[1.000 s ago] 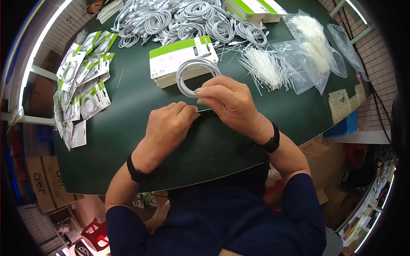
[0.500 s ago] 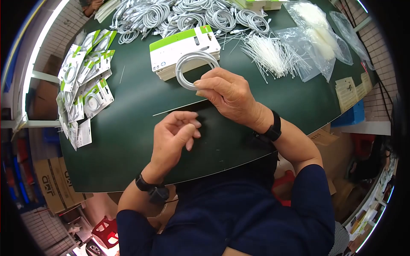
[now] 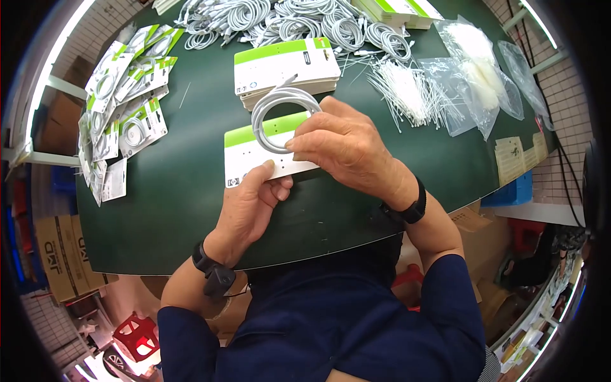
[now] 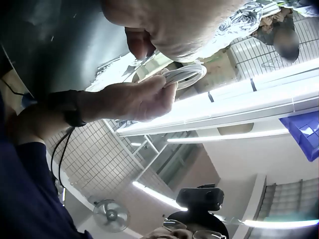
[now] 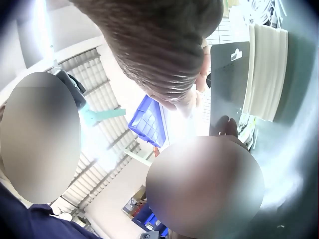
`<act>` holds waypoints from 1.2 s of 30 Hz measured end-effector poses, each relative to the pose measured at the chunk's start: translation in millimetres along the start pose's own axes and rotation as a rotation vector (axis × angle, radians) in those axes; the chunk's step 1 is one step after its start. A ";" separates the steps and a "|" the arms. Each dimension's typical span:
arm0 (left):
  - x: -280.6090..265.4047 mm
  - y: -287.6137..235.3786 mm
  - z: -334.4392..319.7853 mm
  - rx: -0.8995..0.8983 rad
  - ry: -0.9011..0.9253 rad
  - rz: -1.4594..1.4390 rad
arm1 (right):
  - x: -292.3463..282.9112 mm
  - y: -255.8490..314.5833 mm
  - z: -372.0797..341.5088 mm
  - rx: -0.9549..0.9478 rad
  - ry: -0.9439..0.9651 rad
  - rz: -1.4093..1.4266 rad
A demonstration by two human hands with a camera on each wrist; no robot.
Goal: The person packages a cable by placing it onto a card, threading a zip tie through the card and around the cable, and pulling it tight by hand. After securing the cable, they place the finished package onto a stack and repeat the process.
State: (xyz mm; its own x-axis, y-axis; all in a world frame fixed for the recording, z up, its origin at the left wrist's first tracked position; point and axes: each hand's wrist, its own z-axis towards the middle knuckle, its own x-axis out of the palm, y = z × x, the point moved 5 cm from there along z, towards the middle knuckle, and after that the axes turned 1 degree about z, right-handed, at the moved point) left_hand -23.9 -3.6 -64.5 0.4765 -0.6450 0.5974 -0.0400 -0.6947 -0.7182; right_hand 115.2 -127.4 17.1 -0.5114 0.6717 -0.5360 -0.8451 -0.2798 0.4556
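Observation:
In the head view the right hand (image 3: pixel 350 143) pinches a coiled light grey cable (image 3: pixel 261 113) between thumb and fingers. The left hand (image 3: pixel 245 207) holds a white card with a green band (image 3: pixel 238 155), its thumb on the front and its fingers beneath. The coil hangs over the card's upper part; whether they touch I cannot tell. Behind them stands a stack of the same cards (image 3: pixel 280 67). The left wrist view shows the right hand (image 4: pixel 142 99) gripping the coil (image 4: pixel 192 74). In the right wrist view the card's grey back (image 5: pixel 229 84) faces the camera.
Many coiled cables (image 3: pixel 299 19) lie heaped at the back, beside another card stack (image 3: pixel 388 13). White zip ties (image 3: pixel 407 92) and plastic bags (image 3: pixel 480 76) are on the right. Carded cables (image 3: pixel 105 102) pile up at the left edge of the green table (image 3: pixel 172 216).
The left hand, which held nothing half a second ago, now grips a card below the coil. The right hand keeps its pinch on the coil. The thin white strip in front of the hands is out of sight.

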 end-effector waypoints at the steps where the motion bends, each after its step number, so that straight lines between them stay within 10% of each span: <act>1: 4.2 -2.0 0.8 0.025 0.010 0.024 | -2.4 1.5 2.8 -0.001 0.005 -0.003; 20: 24.2 -11.9 25.2 0.201 0.237 0.235 | -1.8 -20.8 -9.2 0.102 0.004 0.078; 36: 6.8 -2.9 43.3 0.211 -0.176 0.321 | 24.1 -33.0 -20.1 0.259 0.147 0.224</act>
State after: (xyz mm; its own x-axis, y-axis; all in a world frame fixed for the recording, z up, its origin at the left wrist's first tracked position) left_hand 17.4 7.8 -73.8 0.6128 -0.7412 0.2739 -0.0395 -0.3749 -0.9262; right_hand 127.6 -115.8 -25.2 -0.7120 0.5022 -0.4907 -0.6519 -0.2134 0.7276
